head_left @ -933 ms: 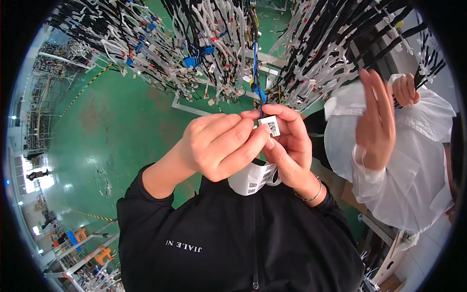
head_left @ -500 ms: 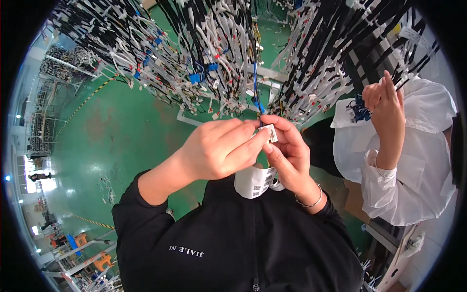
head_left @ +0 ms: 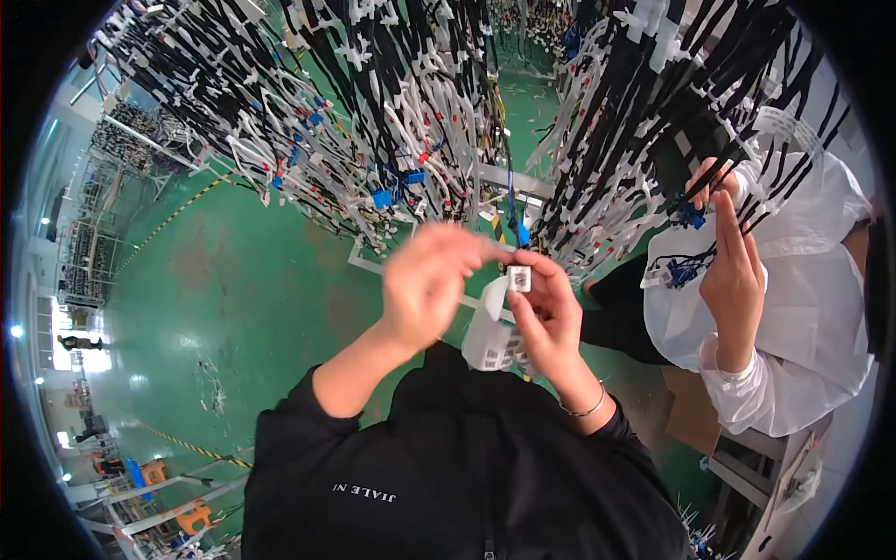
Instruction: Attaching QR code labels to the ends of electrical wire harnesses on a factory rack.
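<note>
Between the thumb and fingers of my right hand [head_left: 553, 317] is a small white connector [head_left: 520, 278] with a printed face turned up. Dark wires rise from behind it toward a blue connector [head_left: 522, 231] on a hanging cable. A white strip of printed labels [head_left: 490, 341] hangs below, beside my right palm; how it is held is hidden. My left hand [head_left: 431, 280] is just left of the connector, smeared by motion, its fingertips near the cable. Whether it holds anything does not show.
Dense bundles of black and white wire harnesses [head_left: 411, 121] hang across the far side. At right a person in a white smock [head_left: 784, 327] handles cables with blue connectors [head_left: 689, 213]. A cardboard box [head_left: 691, 411] stands low at right, and metal racks [head_left: 89, 233] line the left.
My left hand has drawn back from the connector, uncovering it and more of the label strip. At right, the other person's hands have shifted, and a second one now shows among the cables.
</note>
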Demonstrator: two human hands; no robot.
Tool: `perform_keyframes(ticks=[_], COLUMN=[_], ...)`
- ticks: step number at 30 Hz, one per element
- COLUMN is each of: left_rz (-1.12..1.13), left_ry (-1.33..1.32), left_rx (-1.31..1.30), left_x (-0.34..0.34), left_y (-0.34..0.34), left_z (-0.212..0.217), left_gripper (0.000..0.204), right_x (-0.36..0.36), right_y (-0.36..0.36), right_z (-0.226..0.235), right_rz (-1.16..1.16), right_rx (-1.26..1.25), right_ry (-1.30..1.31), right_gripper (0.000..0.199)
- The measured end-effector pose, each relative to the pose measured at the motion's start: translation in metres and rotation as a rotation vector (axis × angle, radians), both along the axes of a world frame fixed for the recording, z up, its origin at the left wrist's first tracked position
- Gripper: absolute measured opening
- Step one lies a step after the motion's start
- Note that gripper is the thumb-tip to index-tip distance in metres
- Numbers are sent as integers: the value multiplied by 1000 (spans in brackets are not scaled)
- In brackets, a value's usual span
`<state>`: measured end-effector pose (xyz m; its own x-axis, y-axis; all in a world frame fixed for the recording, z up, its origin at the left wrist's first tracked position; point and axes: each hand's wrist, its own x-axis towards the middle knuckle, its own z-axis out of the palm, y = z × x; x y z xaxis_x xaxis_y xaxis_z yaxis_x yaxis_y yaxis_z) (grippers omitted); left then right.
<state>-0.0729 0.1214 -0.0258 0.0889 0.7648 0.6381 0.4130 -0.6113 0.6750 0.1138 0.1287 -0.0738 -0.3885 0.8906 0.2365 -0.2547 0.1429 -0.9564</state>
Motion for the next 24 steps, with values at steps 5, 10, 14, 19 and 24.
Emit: perform_keyframes(ticks=[5, 10, 14, 19, 24], left_rz=[387, 610, 345, -193, -307], left_ry=[-585, -627, -618, -979, -1069], left_rx=[-450, -489, -501, -779, -800], left_x=[10, 4, 2, -21, -24], left_y=[90, 142, 112, 62, 54], left_z=[-18, -35, -20, 13, 14], left_gripper=[66, 46, 17, 25, 27], right_x=[-7, -15, -1, 7, 0], right_y=[2, 3, 9, 11, 5], right_z=[0, -8, -19, 11, 20], right_rz=[1, -180, -382, -230, -19], right_rx=[-177, -114, 17, -193, -272], right_ry=[97, 24, -59, 121, 230], right_gripper=[40, 28, 28, 33, 32])
